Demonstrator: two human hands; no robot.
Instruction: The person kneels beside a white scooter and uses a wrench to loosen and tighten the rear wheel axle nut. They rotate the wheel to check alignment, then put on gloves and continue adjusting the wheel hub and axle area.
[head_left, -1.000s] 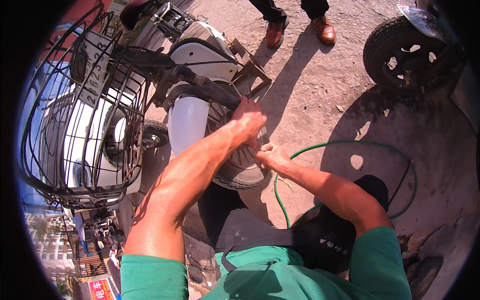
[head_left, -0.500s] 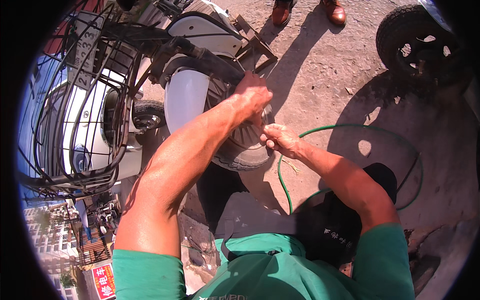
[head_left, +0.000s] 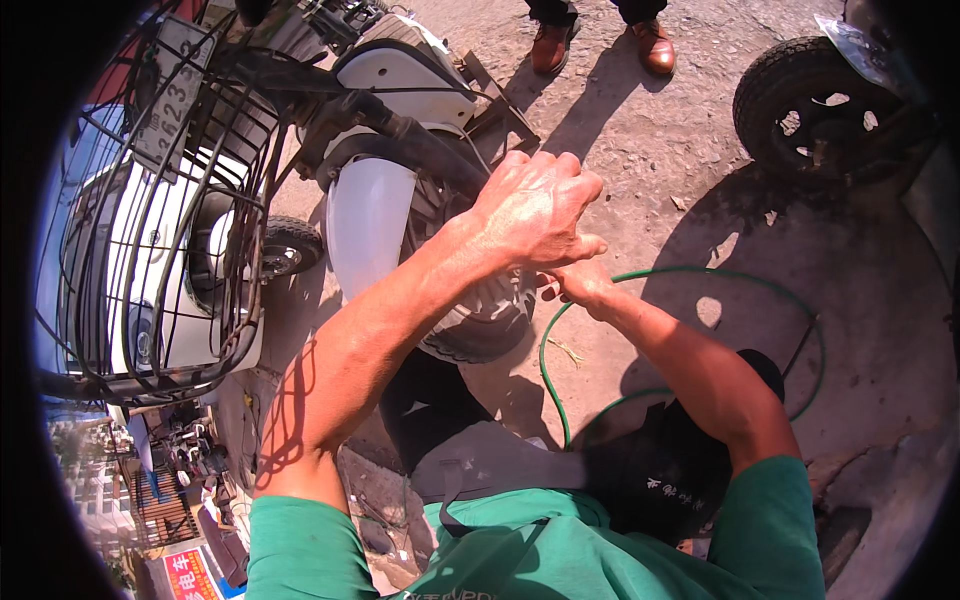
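Note:
A scooter's front wheel (head_left: 470,328), pale fender (head_left: 365,220) and dark fork (head_left: 420,145) lie in front of me in the middle of the head view. My left hand (head_left: 537,208) is raised over the wheel's right side with fingers curled; anything inside it is hidden. My right hand (head_left: 582,283) is just below it, at the wheel's right edge, partly behind it. Its fingers are bent, and what they hold, if anything, I cannot make out.
A black wire basket (head_left: 255,300) is at the left. A person's brown shoes (head_left: 655,50) stand beyond the wheel. Another wheel (head_left: 775,110) is at upper right. A green hose (head_left: 690,268) loops on the rough ground (head_left: 610,130), beside my bent legs.
My left hand has risen toward me and shifted right, its back now turned up. My right hand has moved slightly right and is now more hidden behind it.

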